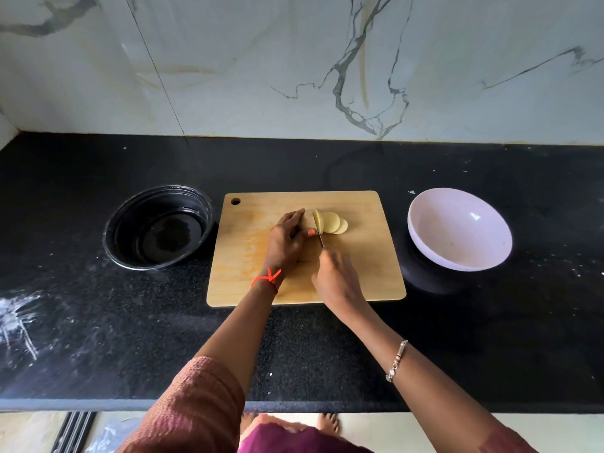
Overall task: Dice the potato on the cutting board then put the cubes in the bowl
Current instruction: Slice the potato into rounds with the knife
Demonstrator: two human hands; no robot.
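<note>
Head view: the potato [307, 220] lies near the middle of the board [359, 273], a little toward its far edge, with its long axis running left to right. The left hand [284, 243] curls its fingers over the uncut end and holds it down. The slices [331, 222] lean just right of it. The right hand [333, 276], nearer the board's front edge, is closed round the knife [320, 238], whose blade crosses the potato between fingers and slices. The bowl [457, 230] stands right of the board, with no cubes in it.

No text, label, brand, number or sign can be read anywhere here, on any of the things or surfaces.
</note>
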